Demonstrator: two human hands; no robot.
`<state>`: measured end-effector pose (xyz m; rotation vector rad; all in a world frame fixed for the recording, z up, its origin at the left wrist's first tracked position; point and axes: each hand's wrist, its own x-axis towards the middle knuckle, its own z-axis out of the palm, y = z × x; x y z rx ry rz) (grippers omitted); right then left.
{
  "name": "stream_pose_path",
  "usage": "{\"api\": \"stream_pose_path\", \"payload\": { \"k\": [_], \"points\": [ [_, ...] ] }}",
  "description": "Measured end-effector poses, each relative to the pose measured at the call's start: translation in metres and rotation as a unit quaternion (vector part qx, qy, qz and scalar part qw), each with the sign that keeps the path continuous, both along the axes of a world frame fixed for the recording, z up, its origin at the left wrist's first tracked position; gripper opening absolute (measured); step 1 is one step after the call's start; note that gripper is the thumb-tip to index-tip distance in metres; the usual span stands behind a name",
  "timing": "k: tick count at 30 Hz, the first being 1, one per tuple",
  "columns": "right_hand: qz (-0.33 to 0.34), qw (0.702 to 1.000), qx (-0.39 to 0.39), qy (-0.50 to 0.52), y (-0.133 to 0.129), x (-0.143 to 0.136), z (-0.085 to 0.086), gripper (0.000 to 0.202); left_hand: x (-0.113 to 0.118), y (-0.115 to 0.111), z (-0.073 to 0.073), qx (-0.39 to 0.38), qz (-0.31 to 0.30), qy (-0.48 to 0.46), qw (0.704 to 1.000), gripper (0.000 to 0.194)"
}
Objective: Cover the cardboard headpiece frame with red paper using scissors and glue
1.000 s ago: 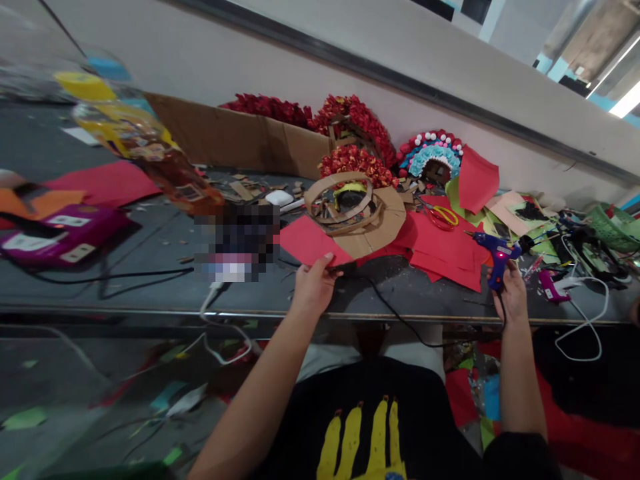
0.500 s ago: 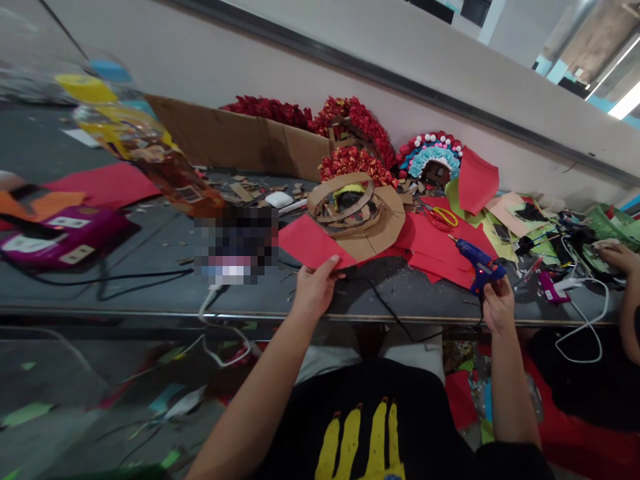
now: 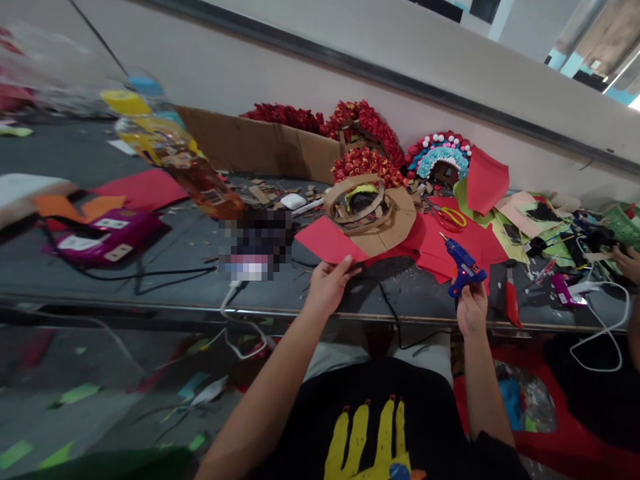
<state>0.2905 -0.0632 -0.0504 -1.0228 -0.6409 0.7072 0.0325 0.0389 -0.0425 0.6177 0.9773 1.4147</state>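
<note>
My left hand (image 3: 329, 285) pinches the near edge of a red paper sheet (image 3: 327, 241) joined to a round cardboard piece (image 3: 397, 223) with a raised cardboard ring. In my right hand (image 3: 471, 310) is a blue glue gun (image 3: 464, 267), its nozzle pointing up and left over stacked red paper (image 3: 430, 248). Scissors with red and yellow handles (image 3: 450, 217) lie on the red paper behind the glue gun. A red-handled tool (image 3: 511, 300) rests at the table edge, right of my right hand.
A drink bottle (image 3: 183, 157), a purple power strip (image 3: 107, 237) and a pixelated object are to the left. Flower-covered arches (image 3: 440, 160) and a cardboard strip (image 3: 265, 143) stand along the wall. Another person's hand (image 3: 627, 263) is at the far right.
My right hand has moved left with the glue gun, closer to the cardboard piece, and the red-handled tool now shows. The view has shifted, so the tabletop things appear further right.
</note>
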Motion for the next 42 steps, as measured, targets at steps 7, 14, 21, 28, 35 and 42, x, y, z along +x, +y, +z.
{"api": "stream_pose_path", "payload": {
  "k": [7, 14, 21, 28, 35, 42],
  "points": [
    [-0.039, 0.997, -0.019, -0.067, -0.004, -0.010, -0.017, 0.043, -0.013, -0.016, 0.008, -0.059, -0.178, 0.235, 0.954, 0.049],
    [-0.018, 0.988, -0.050, -0.142, -0.011, -0.019, -0.010, 0.038, -0.015, -0.033, 0.016, -0.007, -0.153, 0.272, 0.950, 0.040],
    [-0.002, 0.983, -0.061, -0.175, -0.016, -0.025, -0.009, 0.034, 0.009, -0.041, 0.036, 0.283, -0.076, 0.402, 0.868, 0.017],
    [0.028, 0.976, -0.058, -0.208, -0.027, -0.034, -0.004, 0.033, 0.031, -0.036, 0.059, 0.456, -0.070, 0.498, 0.734, 0.021],
    [0.039, 0.972, -0.048, -0.228, -0.030, -0.038, -0.004, 0.029, 0.033, -0.028, 0.046, 0.510, -0.053, 0.548, 0.661, 0.025],
    [0.053, 0.971, -0.058, -0.227, -0.031, -0.039, -0.004, 0.031, 0.036, -0.031, 0.047, 0.496, -0.053, 0.548, 0.672, 0.025]
  ]
}}
